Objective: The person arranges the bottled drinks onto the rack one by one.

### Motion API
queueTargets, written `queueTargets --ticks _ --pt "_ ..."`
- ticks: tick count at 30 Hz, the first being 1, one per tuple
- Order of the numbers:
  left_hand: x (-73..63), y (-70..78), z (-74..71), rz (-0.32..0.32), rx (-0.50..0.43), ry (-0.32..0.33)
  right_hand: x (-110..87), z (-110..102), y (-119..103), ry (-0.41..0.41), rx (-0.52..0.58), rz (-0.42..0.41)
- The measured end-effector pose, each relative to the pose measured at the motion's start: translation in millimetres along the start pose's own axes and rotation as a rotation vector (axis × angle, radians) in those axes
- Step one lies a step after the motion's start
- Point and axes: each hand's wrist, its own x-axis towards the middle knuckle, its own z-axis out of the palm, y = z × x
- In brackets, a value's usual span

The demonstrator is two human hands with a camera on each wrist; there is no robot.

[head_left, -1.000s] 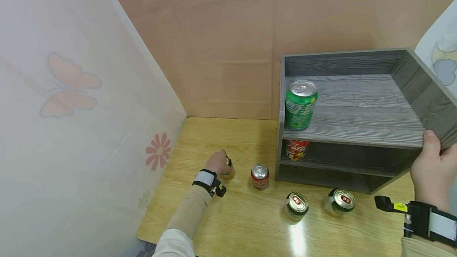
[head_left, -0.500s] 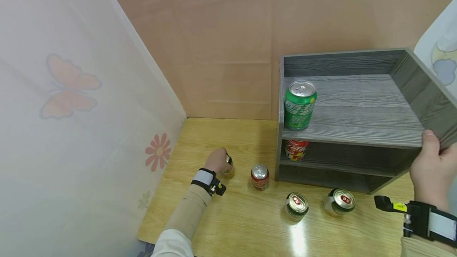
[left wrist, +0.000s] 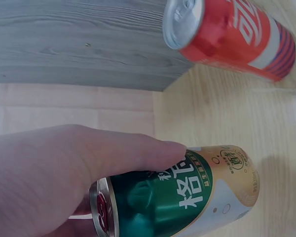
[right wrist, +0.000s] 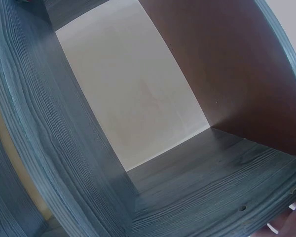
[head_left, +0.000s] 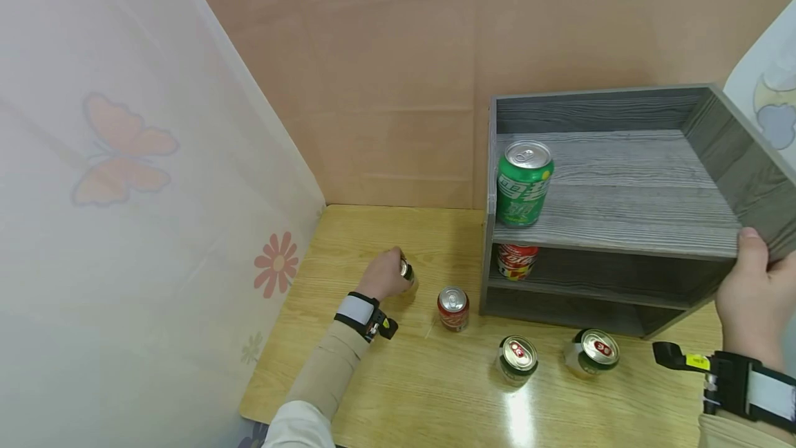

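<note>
My left hand point(head_left: 387, 276) grips a green-and-gold drink can point(head_left: 407, 271) on the left half of the table. In the left wrist view, the thumb lies along the side of this can point(left wrist: 187, 197); whether its base touches the wood I cannot tell. A red cola can point(head_left: 452, 310) stands just to the right of that hand, apart from it. At the far right, my right hand point(head_left: 755, 299) holds the side panel of a grey wooden shelf point(head_left: 622, 185), thumb on the inner face. Only some fingertips point(right wrist: 286, 222) show in the right wrist view.
A green soda can point(head_left: 524, 189) stands on the shelf's upper level, with a red can point(head_left: 516, 261) on the level below. In front of the shelf are two more green-and-gold cans, a left one point(head_left: 517, 359) and a right one point(head_left: 592, 351). A white wall sheet point(head_left: 186, 157) borders the table's left.
My left hand has moved a little to the right and away from me, together with the green-and-gold can. My right hand and the shelf have stayed in place.
</note>
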Motion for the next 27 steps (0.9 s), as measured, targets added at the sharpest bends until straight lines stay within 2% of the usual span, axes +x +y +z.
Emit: queueTargets --ticks 7,16,19,22,27 --pt "-2.8 15.8 -8.9 0.066 0.023 0.037 -1.6 -1.2 -2.2 -0.012 -0.005 0.081" --pt "-14.3 41.7 -26.8 0.191 0.033 0.111 -2.5 -1.3 -4.1 -0.004 0.009 0.036" --pt "-18.8 48.4 -31.1 0.233 0.035 0.147 -3.4 -1.7 -5.1 -0.006 0.000 0.052" --pt "-22.3 53.2 -33.8 0.261 0.043 0.175 -2.8 -0.9 -4.3 -0.004 -0.006 0.059" --pt "-28.6 61.0 -38.7 0.286 0.027 0.191 -0.3 0.7 -1.3 -0.002 0.003 0.026"
